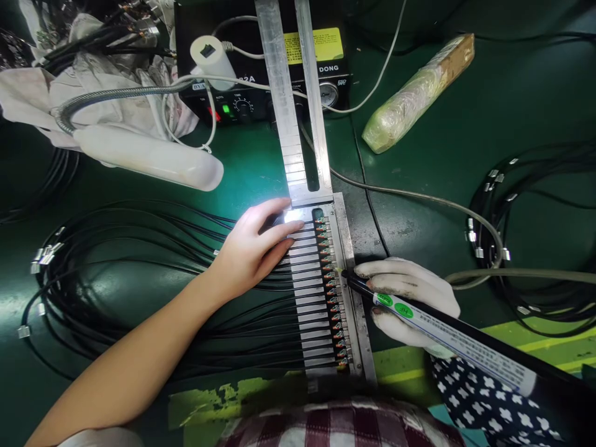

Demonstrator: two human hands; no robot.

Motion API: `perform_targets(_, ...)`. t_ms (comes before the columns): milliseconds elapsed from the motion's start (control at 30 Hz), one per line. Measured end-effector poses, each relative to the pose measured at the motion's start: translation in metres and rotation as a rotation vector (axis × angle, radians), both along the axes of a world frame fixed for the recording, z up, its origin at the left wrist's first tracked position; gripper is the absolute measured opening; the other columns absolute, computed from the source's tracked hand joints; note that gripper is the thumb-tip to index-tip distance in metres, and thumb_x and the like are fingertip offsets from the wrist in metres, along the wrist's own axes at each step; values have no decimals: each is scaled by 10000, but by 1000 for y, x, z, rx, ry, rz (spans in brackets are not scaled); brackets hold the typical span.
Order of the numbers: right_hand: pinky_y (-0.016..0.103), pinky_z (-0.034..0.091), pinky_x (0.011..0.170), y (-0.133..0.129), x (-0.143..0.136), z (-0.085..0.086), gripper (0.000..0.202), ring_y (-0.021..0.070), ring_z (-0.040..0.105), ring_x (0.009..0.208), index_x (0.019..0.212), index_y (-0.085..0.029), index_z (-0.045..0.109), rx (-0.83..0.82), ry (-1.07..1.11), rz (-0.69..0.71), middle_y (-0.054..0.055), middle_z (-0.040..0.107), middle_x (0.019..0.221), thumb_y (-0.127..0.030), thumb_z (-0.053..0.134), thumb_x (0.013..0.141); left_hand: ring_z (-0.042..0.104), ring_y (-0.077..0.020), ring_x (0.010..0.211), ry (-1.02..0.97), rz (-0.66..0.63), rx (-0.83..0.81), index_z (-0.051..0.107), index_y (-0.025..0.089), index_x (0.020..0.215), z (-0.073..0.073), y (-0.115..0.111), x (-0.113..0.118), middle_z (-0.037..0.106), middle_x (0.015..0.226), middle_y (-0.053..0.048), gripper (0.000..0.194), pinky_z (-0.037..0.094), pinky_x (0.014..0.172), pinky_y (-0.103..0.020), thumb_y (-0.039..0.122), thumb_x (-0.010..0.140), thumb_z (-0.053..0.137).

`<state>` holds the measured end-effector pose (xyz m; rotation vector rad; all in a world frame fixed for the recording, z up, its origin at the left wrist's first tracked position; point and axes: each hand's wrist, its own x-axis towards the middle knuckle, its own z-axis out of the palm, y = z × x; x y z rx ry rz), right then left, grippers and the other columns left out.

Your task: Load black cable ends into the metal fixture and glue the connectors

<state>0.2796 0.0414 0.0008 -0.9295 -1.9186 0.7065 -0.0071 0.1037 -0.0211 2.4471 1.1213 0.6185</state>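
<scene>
My bare left hand (pixel 246 248) lies over the upper end of a slotted metal fixture (pixel 313 326), fingers stretched out across its slots and the black cables. My gloved right hand (pixel 412 292) is wrapped round a long black dispensing syringe (pixel 459 341) with a white label and green stickers. The syringe's tip is at the fixture's right side, close to the row of small cable-end connectors (pixel 334 300); whether it touches one I cannot tell. Thin black cables (pixel 265 310) run leftward from the slots, parallel to each other.
A black dispenser controller (pixel 251 99) stands at the back, with a second metal fixture (pixel 286 124) leaning over it. A white lamp (pixel 153 155) shines from the left. Coiled cables (pixel 56 279) lie on the left, more coils (pixel 488 236) on the right. A wrapped block (pixel 419 93) lies back right.
</scene>
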Motion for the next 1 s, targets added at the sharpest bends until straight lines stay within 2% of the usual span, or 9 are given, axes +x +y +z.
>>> perform_targets(200, 338, 632, 785, 0, 2, 2, 247, 229, 739, 939, 1059, -188, 657, 18, 1, 0, 96, 760, 1019, -197, 709, 817, 480, -282, 1311, -4, -6, 4, 593, 257, 1289, 0, 0, 0, 482, 1415, -129, 357, 458, 1069, -491, 187, 940, 567)
perform_targets(433, 377, 639, 792, -11, 7, 14, 202, 243, 756, 863, 1044, -201, 644, 75, -63, -34, 101, 770, 976, -237, 666, 847, 491, -279, 1296, -11, 1, 0, 602, 261, 1274, 1, 0, 1, 490, 1414, -122, 332, 466, 1058, -498, 209, 951, 550)
perform_targets(700, 362, 626, 787, -18, 0, 5, 185, 231, 748, 895, 1046, -189, 646, 28, -62, 11, 112, 763, 989, -279, 658, 884, 466, -272, 1326, -8, -13, 11, 601, 240, 1264, 1, 0, 1, 483, 1404, -131, 316, 454, 1076, -484, 198, 956, 543)
perform_targets(1000, 364, 625, 799, -18, -2, 5, 229, 232, 743, 916, 1048, -189, 660, -1, -25, -31, 99, 760, 1021, -203, 699, 823, 471, -261, 1321, -7, -7, 17, 599, 241, 1262, 1, 0, 2, 488, 1397, -131, 312, 451, 1079, -485, 197, 957, 547)
